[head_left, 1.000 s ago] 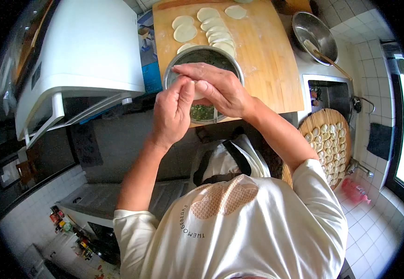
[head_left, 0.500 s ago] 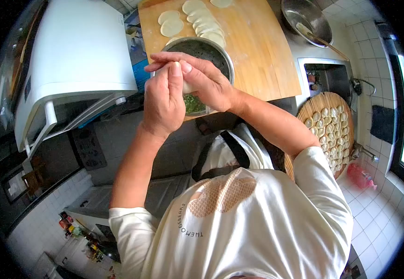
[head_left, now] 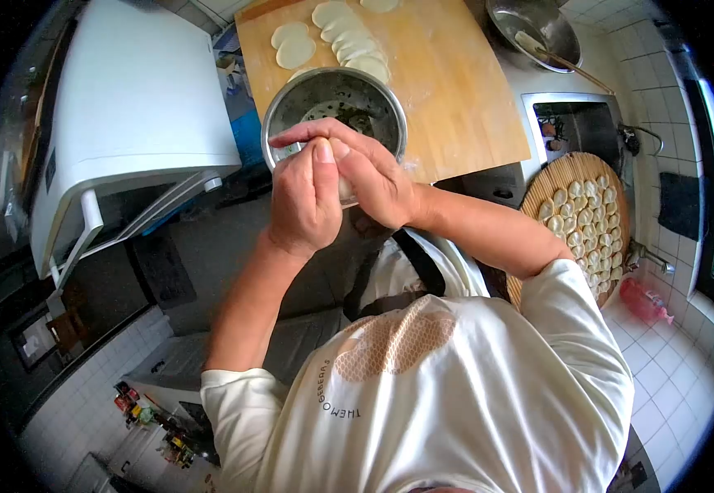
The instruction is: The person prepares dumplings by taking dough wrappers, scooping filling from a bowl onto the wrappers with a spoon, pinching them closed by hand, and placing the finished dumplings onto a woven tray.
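My left hand [head_left: 303, 201] and my right hand [head_left: 373, 174] are pressed together at the near side of a steel bowl [head_left: 399, 135]. Both thumbs meet side by side on top, and the fingers curl around a dumpling [head_left: 346, 191]. Only a pale bit of its dough shows between the palms. Green filling [head_left: 355, 117] clings to the inside of the bowl, whose near part is covered by my hands. Beyond the bowl, round dough wrappers [head_left: 348, 37] lie overlapping on a wooden board [head_left: 447, 107], with a smaller group [head_left: 295, 51] to their left.
At the right, a round woven tray [head_left: 537, 205] carries rows of finished dumplings [head_left: 591, 222]. Behind it is a sink [head_left: 578, 135] with a faucet [head_left: 640, 135]. A metal wok [head_left: 537, 25] holding a long-handled utensil [head_left: 574, 66] stands at back right. A white appliance [head_left: 143, 90] fills the left.
My joined hands have come back toward my body, uncovering more of the bowl's inside. They stay pressed around the dumpling. The whole view has shifted slightly.
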{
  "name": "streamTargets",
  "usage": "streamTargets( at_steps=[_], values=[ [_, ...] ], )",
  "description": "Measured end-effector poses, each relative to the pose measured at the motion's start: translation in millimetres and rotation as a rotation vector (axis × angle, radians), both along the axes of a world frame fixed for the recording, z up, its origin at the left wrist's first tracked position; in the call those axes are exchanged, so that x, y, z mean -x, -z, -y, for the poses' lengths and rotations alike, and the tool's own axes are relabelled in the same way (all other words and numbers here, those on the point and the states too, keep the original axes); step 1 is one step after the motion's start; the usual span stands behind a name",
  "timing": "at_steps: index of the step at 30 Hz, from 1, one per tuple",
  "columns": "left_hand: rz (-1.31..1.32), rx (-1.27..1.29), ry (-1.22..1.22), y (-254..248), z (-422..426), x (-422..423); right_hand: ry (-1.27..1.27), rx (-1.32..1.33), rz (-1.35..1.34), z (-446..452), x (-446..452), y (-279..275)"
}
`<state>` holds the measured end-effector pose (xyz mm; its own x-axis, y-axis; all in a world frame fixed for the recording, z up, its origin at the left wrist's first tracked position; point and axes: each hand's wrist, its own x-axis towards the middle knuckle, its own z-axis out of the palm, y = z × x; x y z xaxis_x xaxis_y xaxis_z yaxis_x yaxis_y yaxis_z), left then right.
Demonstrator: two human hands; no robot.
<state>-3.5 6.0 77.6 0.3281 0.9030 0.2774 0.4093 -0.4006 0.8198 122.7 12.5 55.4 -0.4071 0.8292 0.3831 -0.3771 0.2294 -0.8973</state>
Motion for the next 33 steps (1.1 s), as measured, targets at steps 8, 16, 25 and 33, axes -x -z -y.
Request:
streamTargets(
  at_steps=[8, 16, 25, 33],
  values=[
    [0.018, -0.060, -0.027, 0.4, 6.1, -3.0, 0.006, 0.011, -0.022, 8.3, -1.0, -3.4],
    [0.812, 0.859, 0.072, -6.5, 2.3, 0.6, 0.072, 0.203, 0.384, 3.6, -21.8, -11.1],
    [1.035, 0.929, -0.108, -2.4, 4.9, -19.3, 0.311, -0.048, 0.423, 12.3, -24.3, 4.3],
    [0.910, 0.949, 0.023, 7.3, 5.3, -19.1, 0.174, -0.054, 0.269, 14.2, -43.0, 18.7]
  ],
)
